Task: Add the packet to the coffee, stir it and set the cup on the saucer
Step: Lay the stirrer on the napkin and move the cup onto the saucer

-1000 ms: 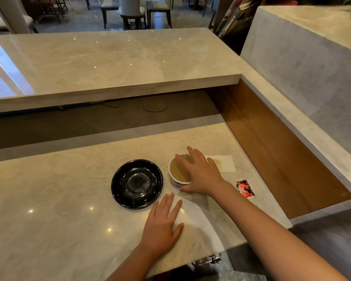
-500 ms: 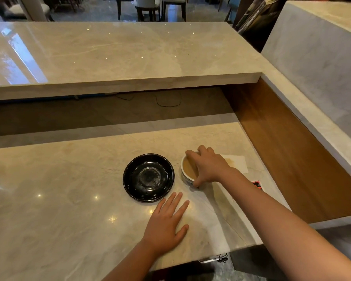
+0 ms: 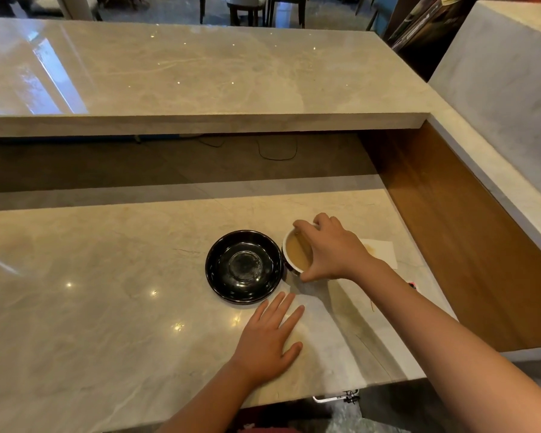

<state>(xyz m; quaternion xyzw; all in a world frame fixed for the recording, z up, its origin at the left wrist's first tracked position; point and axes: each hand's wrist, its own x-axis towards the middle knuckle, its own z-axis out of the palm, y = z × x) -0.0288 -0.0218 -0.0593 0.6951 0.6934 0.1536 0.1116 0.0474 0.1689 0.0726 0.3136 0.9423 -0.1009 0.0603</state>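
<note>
A white cup (image 3: 291, 263) of light brown coffee stands on the counter, touching the right edge of the black saucer (image 3: 243, 266). My right hand (image 3: 331, 250) grips the cup from above, fingers over the far rim and thumb on the near side. My left hand (image 3: 267, 337) lies flat on the counter, fingers spread, just in front of the saucer, holding nothing. The saucer has nothing on it. A white napkin (image 3: 380, 250) with a brown stain lies right of the cup, partly hidden by my hand. A red and black packet (image 3: 413, 284) peeks out beside my right forearm.
The work counter (image 3: 107, 292) ends at a front edge near me. A raised marble bar top (image 3: 185, 73) runs across the back. A wooden side panel (image 3: 450, 229) and a marble ledge close off the right. Chairs stand beyond the bar.
My right hand has tightened from lying over the cup to gripping its rim. The cup now sits closer to the saucer, touching it. My left hand stays flat.
</note>
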